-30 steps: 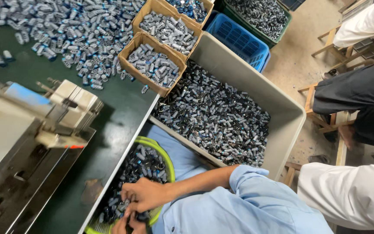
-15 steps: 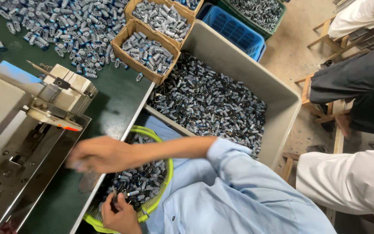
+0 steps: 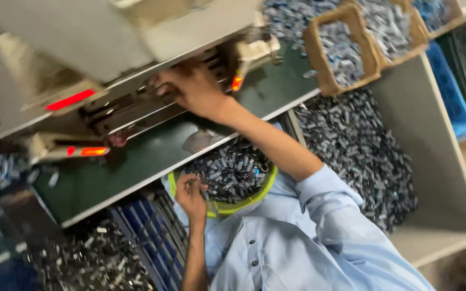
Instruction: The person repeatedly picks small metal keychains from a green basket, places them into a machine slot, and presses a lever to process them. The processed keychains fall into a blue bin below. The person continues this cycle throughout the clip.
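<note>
Metal cylindrical parts (image 3: 227,170) fill the yellow-rimmed basket (image 3: 246,195) at lower centre. My left hand (image 3: 191,195) pinches a few there; my right hand (image 3: 190,89), fingers curled, grip unclear, reaches into the machine (image 3: 109,64) upper left. Judged step: feeding; next needs careful alignment.

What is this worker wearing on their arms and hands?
Both hands, the right hand and the left hand, are bare, without gloves. The light blue button-up shirt has its sleeve rolled up above the elbow, leaving the forearms uncovered. No watch or rings show.
</note>
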